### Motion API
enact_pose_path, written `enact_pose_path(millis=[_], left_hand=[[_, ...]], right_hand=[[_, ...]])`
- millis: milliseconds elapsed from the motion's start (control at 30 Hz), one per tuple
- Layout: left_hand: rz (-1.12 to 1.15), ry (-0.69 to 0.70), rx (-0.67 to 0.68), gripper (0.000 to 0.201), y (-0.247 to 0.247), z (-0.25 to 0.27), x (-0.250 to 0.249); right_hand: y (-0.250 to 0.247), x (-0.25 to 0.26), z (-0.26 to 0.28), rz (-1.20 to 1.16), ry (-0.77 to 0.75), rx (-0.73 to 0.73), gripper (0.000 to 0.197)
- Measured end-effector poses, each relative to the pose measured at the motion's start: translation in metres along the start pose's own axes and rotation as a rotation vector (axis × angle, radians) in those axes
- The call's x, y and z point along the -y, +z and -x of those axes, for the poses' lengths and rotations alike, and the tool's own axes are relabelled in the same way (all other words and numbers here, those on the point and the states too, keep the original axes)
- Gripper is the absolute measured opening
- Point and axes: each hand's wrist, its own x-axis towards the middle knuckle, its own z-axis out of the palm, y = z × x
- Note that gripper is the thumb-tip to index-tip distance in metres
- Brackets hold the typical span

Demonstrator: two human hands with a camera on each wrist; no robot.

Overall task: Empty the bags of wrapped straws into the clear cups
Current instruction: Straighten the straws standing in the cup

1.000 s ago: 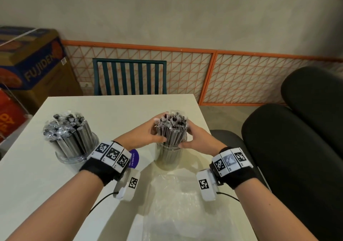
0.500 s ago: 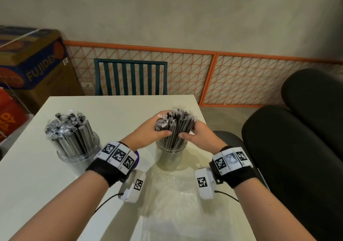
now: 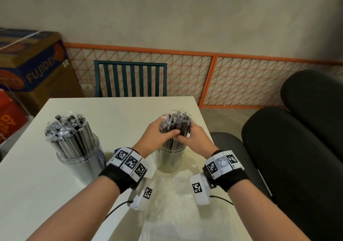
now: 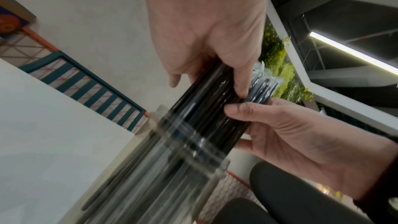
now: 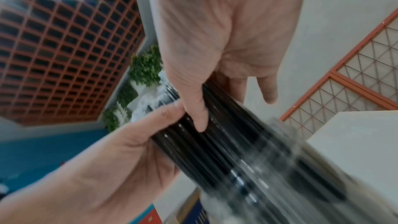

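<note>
A bundle of black wrapped straws stands in the right clear cup near the table's right edge. My left hand and right hand grip the bundle from both sides above the rim, thumbs meeting in front. In the left wrist view the left hand curls over the straws and the right hand's fingers wrap underneath; the cup rim is blurred. The right wrist view shows the same grip on the straws. A second clear cup, packed with straws, stands at the left.
An empty clear plastic bag lies flat on the white table between my forearms. A purple-labelled item peeks out behind my left wrist. A teal chair faces the far edge; black seats stand at the right.
The straw tops splayed to the right half a second ago; now both hands have squeezed them into a tighter, more upright bundle, and the thumbs have come together in front.
</note>
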Motion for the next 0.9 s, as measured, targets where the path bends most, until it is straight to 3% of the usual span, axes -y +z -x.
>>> enact_pose_path(millis=[100,233,400,567,700,767,900], left_hand=[[0.04,0.018,0.096,0.052,-0.01,0.0,-0.006],[0.058,-0.005,0.271,0.071,-0.018,0.002,0.006],[0.094,-0.016,0.178,0.08,-0.007,0.011,0.016],[-0.007,-0.027,0.052,0.04,0.0,0.005,0.014],[0.026,-0.002,0.163,0.027,-0.019,-0.003,0.001],[0.034,-0.017,0.236,0.037,-0.025,-0.004,0.001],[0.022,-0.056,0.274,0.083,-0.022,0.003,0.014]], right_hand=[[-0.012,0.006,-0.003,-0.017,-0.008,0.011,0.052],[-0.009,0.0,0.001,0.071,0.0,0.135,0.072],[0.001,-0.005,0.005,0.018,0.003,0.132,0.075],[0.002,-0.002,0.003,0.081,0.013,0.036,0.052],[-0.018,0.004,-0.005,0.129,0.004,0.075,0.045],[-0.023,0.003,-0.007,0.164,-0.004,0.147,0.052],[-0.019,-0.006,0.0,0.153,-0.014,0.258,0.077]])
